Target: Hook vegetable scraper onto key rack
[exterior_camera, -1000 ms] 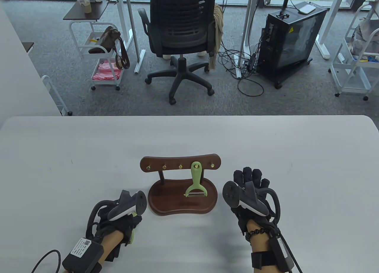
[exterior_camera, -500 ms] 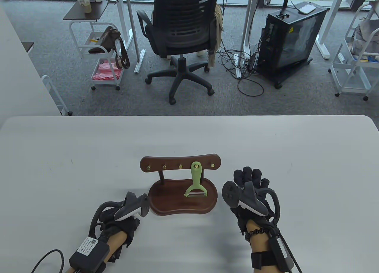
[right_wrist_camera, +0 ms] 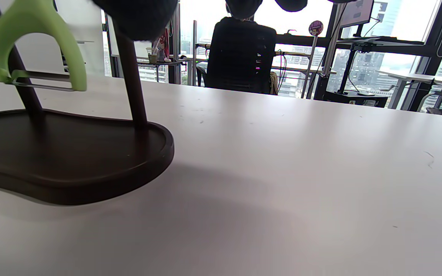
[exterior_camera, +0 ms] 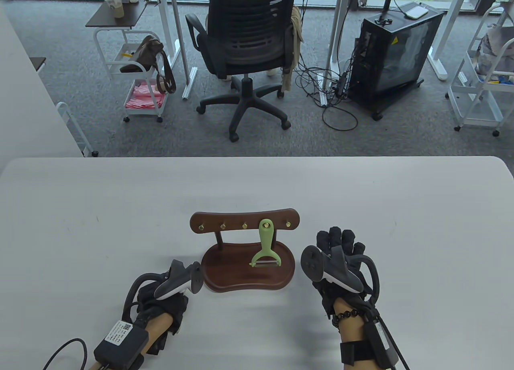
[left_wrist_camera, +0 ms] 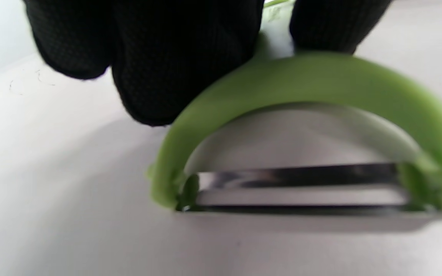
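Note:
The dark wooden key rack (exterior_camera: 245,221) stands mid-table on its base (exterior_camera: 241,271). A green vegetable scraper (exterior_camera: 266,245) hangs from the fourth brass hook and also shows in the right wrist view (right_wrist_camera: 33,23). My left hand (exterior_camera: 176,301) is at the base's front left corner. It grips a second green scraper (left_wrist_camera: 320,80) by its neck, blade low over the table. That scraper is hidden under the hand in the table view. My right hand (exterior_camera: 341,245) rests flat and empty, just right of the base.
The rack's other hooks (exterior_camera: 223,225) carry nothing. The rack base (right_wrist_camera: 71,161) lies close to my right hand's left side. An office chair (exterior_camera: 245,44) and carts stand on the floor beyond the table's far edge (exterior_camera: 257,158).
My left hand has moved right and a little forward, up to the rack base. The green handle end seen below it before is now hidden. The right hand has not moved.

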Demonstrator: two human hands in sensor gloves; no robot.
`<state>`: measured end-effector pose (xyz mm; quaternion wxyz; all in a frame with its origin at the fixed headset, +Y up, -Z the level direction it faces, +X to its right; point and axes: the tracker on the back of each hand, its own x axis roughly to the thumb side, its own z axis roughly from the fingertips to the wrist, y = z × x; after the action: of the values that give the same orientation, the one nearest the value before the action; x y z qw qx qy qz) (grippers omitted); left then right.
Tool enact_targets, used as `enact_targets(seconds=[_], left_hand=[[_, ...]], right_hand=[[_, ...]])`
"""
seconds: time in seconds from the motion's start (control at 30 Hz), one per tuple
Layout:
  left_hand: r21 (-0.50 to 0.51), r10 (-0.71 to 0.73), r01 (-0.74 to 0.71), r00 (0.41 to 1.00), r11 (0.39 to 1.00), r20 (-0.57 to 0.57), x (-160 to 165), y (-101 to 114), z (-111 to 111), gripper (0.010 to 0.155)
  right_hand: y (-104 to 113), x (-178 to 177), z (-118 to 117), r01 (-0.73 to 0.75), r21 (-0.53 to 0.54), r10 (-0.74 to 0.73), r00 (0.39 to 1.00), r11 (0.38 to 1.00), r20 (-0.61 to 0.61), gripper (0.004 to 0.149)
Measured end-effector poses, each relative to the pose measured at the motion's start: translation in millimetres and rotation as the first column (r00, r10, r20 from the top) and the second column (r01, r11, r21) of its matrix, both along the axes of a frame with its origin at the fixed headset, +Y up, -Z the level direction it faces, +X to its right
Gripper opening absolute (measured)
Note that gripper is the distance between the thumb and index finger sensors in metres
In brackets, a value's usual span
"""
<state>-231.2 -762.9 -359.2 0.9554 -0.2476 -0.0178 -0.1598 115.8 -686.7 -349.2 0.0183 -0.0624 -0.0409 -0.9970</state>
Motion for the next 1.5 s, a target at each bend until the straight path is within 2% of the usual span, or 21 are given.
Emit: enact_targets(seconds=[0.27, 0.5, 0.57, 0.73, 0.87, 0.93, 1.0, 1.13, 1.27, 1.5], left_hand=[[0.024, 0.033, -0.033, 0.999, 0.999, -0.003, -4, 4, -2, 0.062], [0.114, 0.122, -0.122, 0.993, 0.986, 0.003, -6, 28, 0, 0.064], [0.172, 0.173, -0.172, 0.985, 0.970, 0.008, -8, 40, 1, 0.064], [0.357, 0.272, -0.273, 0.961, 0.893, 0.056, -17, 65, 8, 0.064], [0.497, 0.351, -0.363, 0.928, 0.788, 0.121, -23, 88, 17, 0.064], [0.563, 0.394, -0.418, 0.903, 0.714, 0.171, -25, 99, 23, 0.063], [0.608, 0.388, -0.438, 0.895, 0.663, 0.221, -23, 107, 29, 0.063], [0.634, 0.385, -0.484, 0.873, 0.603, 0.300, -13, 120, 38, 0.063], [0.640, 0.347, -0.484, 0.875, 0.596, 0.338, 5, 126, 41, 0.063], [0.639, 0.267, -0.403, 0.915, 0.656, 0.303, 22, 119, 34, 0.063]], right_hand=[[0, 1, 0, 0.007, 0.002, -0.008, 1.000, 1.000, 0.004, 0.081], [1, 1, -1, 0.011, 0.009, -0.011, 1.000, 1.000, 0.007, 0.081], [1, 1, -1, 0.013, 0.011, -0.013, 1.000, 1.000, 0.009, 0.081], [1, 3, -1, 0.018, 0.015, -0.018, 1.000, 1.000, 0.016, 0.081], [2, 4, -1, 0.024, 0.021, -0.024, 1.000, 0.999, 0.019, 0.081], [2, 5, -2, 0.026, 0.022, -0.026, 0.999, 0.999, 0.020, 0.081], [2, 6, -2, 0.027, 0.022, -0.028, 0.999, 0.999, 0.023, 0.081], [4, 8, -2, 0.035, 0.028, -0.036, 0.999, 0.999, 0.028, 0.081], [5, 9, -2, 0.040, 0.032, -0.041, 0.999, 0.999, 0.028, 0.081], [5, 10, -2, 0.054, 0.034, -0.055, 0.998, 0.998, 0.027, 0.081]])
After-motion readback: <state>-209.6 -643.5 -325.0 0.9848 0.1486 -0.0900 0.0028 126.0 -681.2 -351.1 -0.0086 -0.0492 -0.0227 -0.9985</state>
